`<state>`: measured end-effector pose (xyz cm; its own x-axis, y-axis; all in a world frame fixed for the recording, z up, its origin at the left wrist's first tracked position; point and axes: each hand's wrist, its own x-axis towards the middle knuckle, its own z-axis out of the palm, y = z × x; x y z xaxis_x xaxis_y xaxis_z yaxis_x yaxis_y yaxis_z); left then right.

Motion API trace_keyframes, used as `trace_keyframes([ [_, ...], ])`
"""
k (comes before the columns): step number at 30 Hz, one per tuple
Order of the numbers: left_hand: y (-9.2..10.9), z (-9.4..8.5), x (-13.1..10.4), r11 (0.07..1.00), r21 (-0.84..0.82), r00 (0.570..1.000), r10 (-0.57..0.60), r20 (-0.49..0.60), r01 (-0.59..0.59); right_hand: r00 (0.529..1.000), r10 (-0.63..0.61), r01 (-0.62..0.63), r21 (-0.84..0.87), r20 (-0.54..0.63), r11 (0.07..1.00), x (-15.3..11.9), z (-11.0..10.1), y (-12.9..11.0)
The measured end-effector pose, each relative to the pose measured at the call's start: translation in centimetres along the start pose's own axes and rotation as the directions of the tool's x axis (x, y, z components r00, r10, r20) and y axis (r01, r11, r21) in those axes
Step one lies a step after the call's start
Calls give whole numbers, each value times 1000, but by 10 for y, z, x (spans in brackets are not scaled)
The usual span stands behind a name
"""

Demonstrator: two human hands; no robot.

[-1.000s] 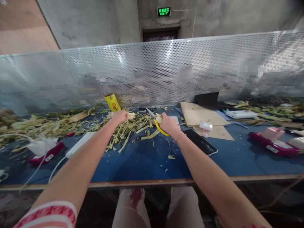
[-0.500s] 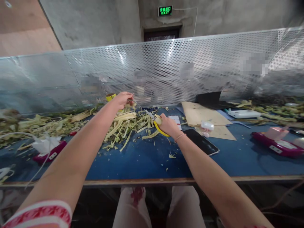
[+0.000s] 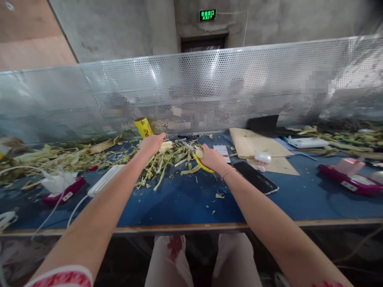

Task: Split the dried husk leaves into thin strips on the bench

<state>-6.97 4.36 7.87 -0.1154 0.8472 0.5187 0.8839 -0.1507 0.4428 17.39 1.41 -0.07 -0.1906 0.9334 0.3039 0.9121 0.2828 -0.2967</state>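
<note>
My right hand [image 3: 213, 157] is closed on scissors with yellow handles [image 3: 201, 162], their blades pointing up and left over a heap of pale green, dry-looking plant strips [image 3: 160, 164]. On the left side of that heap lies my left hand [image 3: 154, 142], its fingers bent together at the far edge; whatever they pinch is too small to make out. Just behind it stands a yellow printed tube [image 3: 143, 127], slightly tilted. A pale bundle of stalks [image 3: 166, 146] shows beside my left fingertips.
A black phone [image 3: 255, 177], brown paper [image 3: 257, 143] and a small clear jar [image 3: 263, 157] lie to the right. Magenta power strips [image 3: 348, 181] sit at both sides. A white corded device [image 3: 106, 180] is by my left forearm. A perforated metal screen [image 3: 191, 91] stands behind the blue table [image 3: 179, 207].
My left hand has moved down and slightly right, toward the heap, uncovering more of the yellow tube and the white device. My right hand and the scissors have hardly moved.
</note>
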Motion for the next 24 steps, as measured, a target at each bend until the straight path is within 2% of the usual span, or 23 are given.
trace_keyframes([
  [3, -3, -9, 2, 1000, -7, 993, -16, -115, 15, 1000, 6, -6, -17, 22, 1000, -1, -1, -2],
  [4, -6, -10, 4, 998, -45, 984, -54, -168, 48, 1000, 8, -7, -21, 27, 1000, -2, -2, -3],
  [7, -17, -6, 9, 960, -262, 959, -162, -232, 99, 999, 15, -14, -29, 35, 999, -3, -3, -4],
  [9, -22, -2, 7, 934, -336, 952, -205, -226, 121, 999, 32, -30, -35, 40, 999, -3, -3, -4],
  [10, -23, 0, 3, 914, -380, 956, -225, -188, 141, 998, 38, -37, -37, 43, 999, -3, -3, -4],
  [11, -22, 2, -1, 848, -503, 961, -253, -110, 166, 998, 42, -41, -37, 46, 998, -2, -3, -4],
  [13, -18, 1, -12, 614, -760, 952, -306, 22, 214, 998, 35, -33, -26, 56, 999, -2, -3, -3],
  [15, -12, -2, -23, 397, -854, 931, -280, 235, 335, 998, 1, -1, -4, 69, 1000, -2, -3, -2],
  [16, -9, -4, -28, 334, -863, 914, -276, 296, 380, 997, -20, 20, 9, 80, 1000, -2, -3, -2],
  [19, -3, -5, -38, 239, -858, 877, -293, 382, 454, 990, -83, 79, 37, 112, 996, -3, -3, -4],
  [24, -7, 10, -45, 112, -878, 851, -330, 409, 466, 979, -160, 154, 62, 123, 986, -5, -1, -13],
])
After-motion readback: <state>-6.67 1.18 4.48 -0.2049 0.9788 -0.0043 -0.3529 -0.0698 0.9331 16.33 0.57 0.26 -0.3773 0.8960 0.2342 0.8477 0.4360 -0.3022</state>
